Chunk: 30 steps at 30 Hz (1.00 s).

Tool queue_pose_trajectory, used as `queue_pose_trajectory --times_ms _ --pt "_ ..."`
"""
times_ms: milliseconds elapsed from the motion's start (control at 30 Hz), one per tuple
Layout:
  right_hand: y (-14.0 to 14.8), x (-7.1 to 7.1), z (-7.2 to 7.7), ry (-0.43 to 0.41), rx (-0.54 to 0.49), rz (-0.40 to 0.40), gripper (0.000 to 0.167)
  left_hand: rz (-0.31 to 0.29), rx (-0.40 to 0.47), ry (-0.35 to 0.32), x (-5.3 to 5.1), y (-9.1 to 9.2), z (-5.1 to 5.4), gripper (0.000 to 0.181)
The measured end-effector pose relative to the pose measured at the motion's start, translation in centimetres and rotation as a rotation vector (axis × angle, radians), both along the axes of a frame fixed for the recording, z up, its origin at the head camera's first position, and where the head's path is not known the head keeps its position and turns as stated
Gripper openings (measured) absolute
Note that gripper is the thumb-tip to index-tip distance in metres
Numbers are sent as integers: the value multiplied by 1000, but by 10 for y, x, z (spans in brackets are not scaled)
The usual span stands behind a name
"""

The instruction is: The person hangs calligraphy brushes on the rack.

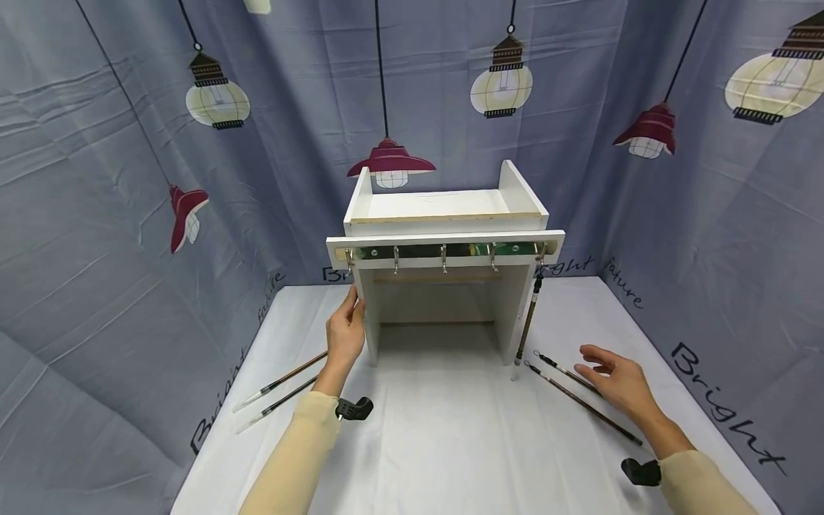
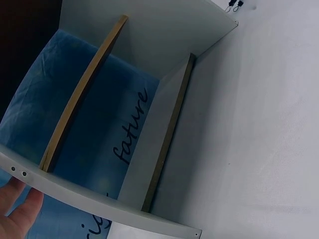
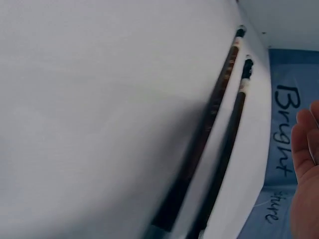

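Observation:
A white shelf rack (image 1: 444, 227) stands at the table's middle, with a row of metal hooks (image 1: 443, 259) along its front rail. From the rightmost hook hangs a calligraphy brush (image 1: 529, 318), tip down. My left hand (image 1: 345, 332) touches the outer face of the left side panel (image 2: 99, 194), its fingers fairly straight. To the right, my right hand (image 1: 619, 383) hovers with loosely bent fingers and holds nothing. Beside and below it lie two brushes, one nearer the middle (image 1: 582, 403) and one (image 1: 566, 370) partly hidden by the hand.
Two more brushes with pale tips lie left of the rack, an upper one (image 1: 283, 381) and a lower one (image 1: 280, 405); my left forearm covers their ends. A white cloth covers the table (image 1: 444, 443). Grey-blue curtains (image 1: 283, 143) with printed lamps surround it.

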State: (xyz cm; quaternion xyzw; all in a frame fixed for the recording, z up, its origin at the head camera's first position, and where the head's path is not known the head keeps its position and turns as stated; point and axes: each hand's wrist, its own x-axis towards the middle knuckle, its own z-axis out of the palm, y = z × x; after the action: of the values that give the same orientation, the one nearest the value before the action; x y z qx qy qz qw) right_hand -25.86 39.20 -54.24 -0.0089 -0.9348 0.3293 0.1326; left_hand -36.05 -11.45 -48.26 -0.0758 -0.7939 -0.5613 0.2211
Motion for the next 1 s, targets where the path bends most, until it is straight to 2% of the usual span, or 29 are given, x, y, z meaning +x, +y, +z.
queue_pose_trajectory --times_ms 133,433,633,800,1000 --pt "3 1 -13 -34 10 -5 52 -6 -4 3 0 0 -2 51" --pt "6 2 -27 -78 -2 -10 50 -4 -15 -8 3 0 -3 51" --pt "12 -1 -38 -86 9 0 46 0 -22 -4 2 0 -3 51" --pt "16 -2 -47 -99 29 -26 43 -6 -12 2 2 0 -1 51" --pt "18 -4 -55 -73 52 -37 41 -7 -11 3 2 0 -1 52"
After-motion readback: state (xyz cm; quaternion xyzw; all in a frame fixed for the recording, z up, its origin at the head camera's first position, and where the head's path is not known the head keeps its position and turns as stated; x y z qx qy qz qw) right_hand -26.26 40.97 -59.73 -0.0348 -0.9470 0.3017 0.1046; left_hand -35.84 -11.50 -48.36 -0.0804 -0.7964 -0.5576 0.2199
